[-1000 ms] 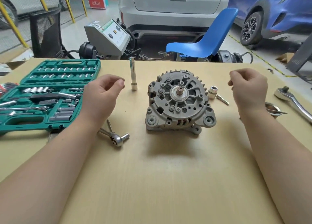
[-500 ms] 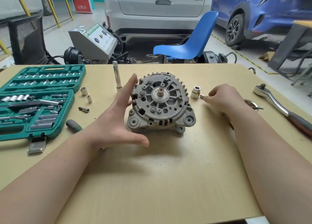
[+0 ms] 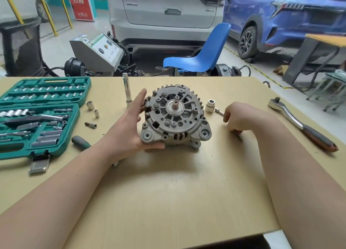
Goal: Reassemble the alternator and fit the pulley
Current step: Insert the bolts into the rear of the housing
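Steadying the alternator (image 3: 175,117) mid-table (image 3: 168,192), shaft end up, while fetching a small part.

Left hand (image 3: 129,128) cupped against the housing's left flank, fingers straight, thumb under the near edge: a bracing grip, likely to stop it rocking. Right hand (image 3: 241,118) curled beside a short socket (image 3: 210,105), fingertips at a small bolt (image 3: 219,111); pinched or only touched, cannot tell. No pulley seen. Ratchet (image 3: 299,123) lying far right, within reach.

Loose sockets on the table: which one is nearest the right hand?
The short chrome socket just right of the alternator, beside the right hand; the others lie left of it.
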A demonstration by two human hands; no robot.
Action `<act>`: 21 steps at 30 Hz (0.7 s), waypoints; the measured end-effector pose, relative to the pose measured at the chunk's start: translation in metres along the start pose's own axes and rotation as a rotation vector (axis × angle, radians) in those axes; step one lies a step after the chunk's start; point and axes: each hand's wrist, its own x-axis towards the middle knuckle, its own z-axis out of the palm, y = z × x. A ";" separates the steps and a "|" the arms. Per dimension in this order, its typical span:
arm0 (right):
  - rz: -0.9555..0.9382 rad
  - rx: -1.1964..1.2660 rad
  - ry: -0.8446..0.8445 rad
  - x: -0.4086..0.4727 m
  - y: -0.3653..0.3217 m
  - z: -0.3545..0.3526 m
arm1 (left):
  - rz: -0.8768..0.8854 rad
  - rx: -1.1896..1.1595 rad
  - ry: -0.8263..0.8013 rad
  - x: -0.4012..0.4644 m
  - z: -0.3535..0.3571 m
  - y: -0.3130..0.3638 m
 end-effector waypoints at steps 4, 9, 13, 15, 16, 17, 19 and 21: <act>-0.136 0.430 0.432 0.002 -0.009 -0.003 | -0.001 -0.003 0.012 0.000 0.000 0.004; -0.564 0.679 0.939 -0.025 -0.039 -0.006 | -0.008 0.005 0.032 0.002 0.001 0.002; -0.874 0.682 1.029 -0.057 -0.068 0.007 | -0.035 -0.051 0.032 0.003 -0.001 -0.001; -0.984 0.661 0.978 -0.069 -0.078 0.013 | -0.035 -0.052 0.029 0.003 -0.001 0.001; -1.031 0.642 0.948 -0.074 -0.083 0.015 | -0.037 -0.052 0.028 0.003 -0.001 0.002; -1.081 0.611 0.925 -0.078 -0.086 0.017 | -0.039 -0.053 0.026 0.002 -0.001 0.003; -1.190 0.523 0.883 -0.085 -0.091 0.021 | -0.037 -0.051 0.023 0.002 -0.001 0.003; -1.253 0.461 0.836 -0.089 -0.094 0.023 | -0.033 -0.040 0.017 0.001 -0.001 0.002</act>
